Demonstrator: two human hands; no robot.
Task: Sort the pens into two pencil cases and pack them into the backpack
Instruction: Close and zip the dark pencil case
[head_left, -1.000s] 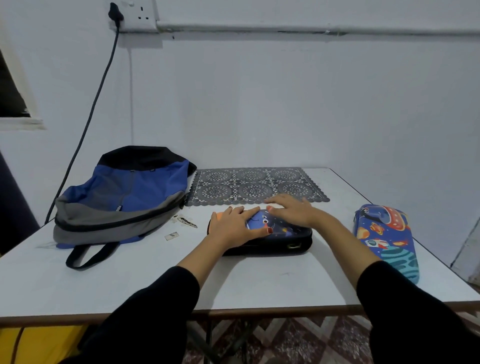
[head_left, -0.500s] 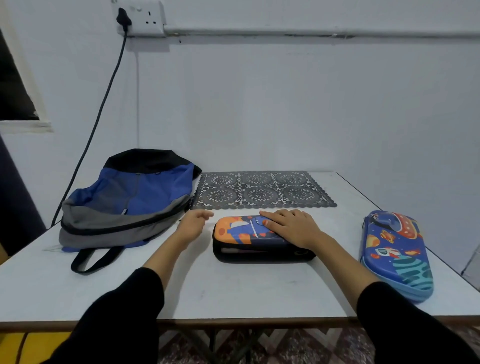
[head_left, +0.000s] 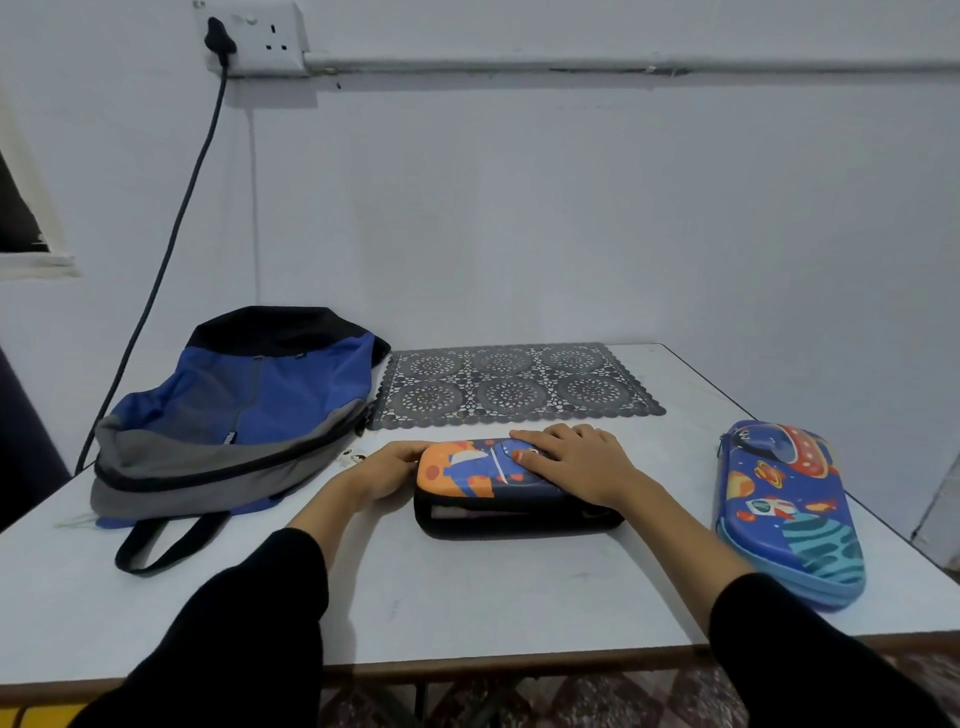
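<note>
A dark pencil case (head_left: 483, 480) with an orange and blue cartoon lid lies closed at the table's middle. My right hand (head_left: 574, 462) presses flat on its lid, fingers straight. My left hand (head_left: 387, 470) is against the case's left end, its fingers curled round the far left corner. A second, blue space-print pencil case (head_left: 784, 512) lies closed near the right edge, untouched. The blue, grey and black backpack (head_left: 234, 415) lies flat at the back left, zipped. No loose pens show.
A grey lace placemat (head_left: 511, 384) lies behind the dark case. A small tag (head_left: 353, 457) sits by the backpack's edge. The backpack strap (head_left: 161, 545) trails toward me. The white table (head_left: 467, 592) ends close to my body; a cable (head_left: 171, 234) hangs from the wall socket.
My left hand left the lid, swung toward the backpack, then returned to the dark case's left end. My right hand stayed on the lid. The camera view shifted slightly.
</note>
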